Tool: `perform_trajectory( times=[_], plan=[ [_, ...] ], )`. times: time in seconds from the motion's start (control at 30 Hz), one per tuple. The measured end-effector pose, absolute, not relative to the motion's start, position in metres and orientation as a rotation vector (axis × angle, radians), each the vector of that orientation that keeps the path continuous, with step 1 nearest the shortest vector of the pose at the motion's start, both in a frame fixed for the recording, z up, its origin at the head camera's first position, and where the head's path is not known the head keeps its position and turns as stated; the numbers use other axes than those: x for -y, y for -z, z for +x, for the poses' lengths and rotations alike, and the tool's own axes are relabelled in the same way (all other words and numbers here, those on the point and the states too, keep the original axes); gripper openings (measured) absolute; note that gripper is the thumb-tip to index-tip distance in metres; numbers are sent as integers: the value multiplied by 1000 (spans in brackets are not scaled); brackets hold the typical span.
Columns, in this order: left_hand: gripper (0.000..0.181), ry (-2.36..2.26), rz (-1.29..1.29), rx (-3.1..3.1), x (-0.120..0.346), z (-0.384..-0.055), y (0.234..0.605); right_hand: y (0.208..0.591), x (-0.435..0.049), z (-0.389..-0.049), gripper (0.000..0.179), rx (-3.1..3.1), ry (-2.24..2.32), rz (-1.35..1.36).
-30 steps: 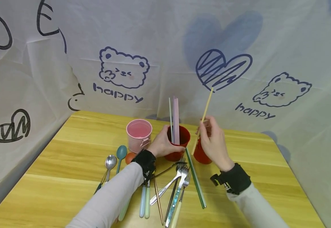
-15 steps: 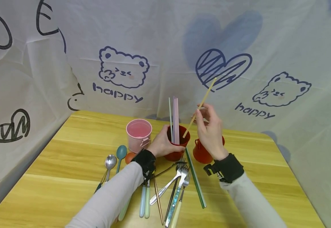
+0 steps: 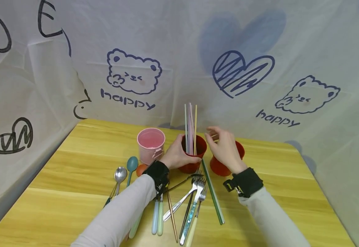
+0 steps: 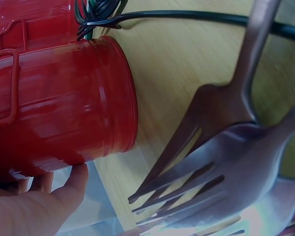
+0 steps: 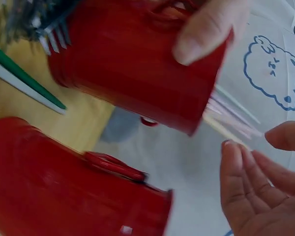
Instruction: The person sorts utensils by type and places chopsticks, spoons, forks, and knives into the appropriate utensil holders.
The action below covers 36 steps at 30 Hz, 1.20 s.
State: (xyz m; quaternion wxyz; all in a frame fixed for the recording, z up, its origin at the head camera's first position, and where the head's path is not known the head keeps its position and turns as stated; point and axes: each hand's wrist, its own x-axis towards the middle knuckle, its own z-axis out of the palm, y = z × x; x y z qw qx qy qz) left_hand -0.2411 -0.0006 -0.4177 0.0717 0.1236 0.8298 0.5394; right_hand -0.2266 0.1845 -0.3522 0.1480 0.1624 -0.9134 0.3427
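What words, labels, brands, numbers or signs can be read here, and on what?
"happy": under the left bear drawing on the white cloth.
"happy": under the right bear drawing, same cloth.
Black E-like strokes and M-like scribble, left: cannot tell whether lettering.
Held red cup, other red cup, pink cup: no lettering shows.
Cutlery handles: too small to tell.

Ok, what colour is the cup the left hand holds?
The cup is red, seen best in the left wrist view.
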Motion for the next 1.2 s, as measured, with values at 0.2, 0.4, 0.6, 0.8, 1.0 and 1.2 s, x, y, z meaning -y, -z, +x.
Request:
perform_trajectory(
  times=[0.2, 0.4, 0.6, 0.8, 1.0, 1.2],
  plan=[
    [93, -1617, 384, -2516, -1, -242, 417, 361, -190, -219, 23, 2602, -1042, 482],
    [93, -1622, 369, -2496, -2, -240, 416, 364, -192, -206, 21, 2602, -1126, 486],
    [91, -1619, 365, -2494, -1, -238, 415, 375, -196, -194, 19, 2643, -1131, 496],
    [90, -1618, 378, -2517, 0, -239, 416, 389, -200, -185, 15, 2720, -1119, 453],
    [90, -1624, 396, -2532, 0, -241, 418, 402, -206, -177, 16, 2805, -1072, 429],
    [92, -1618, 386, -2525, 0, -242, 420, 414, -211, -174, 19, 2915, -1028, 370]
  ],
)
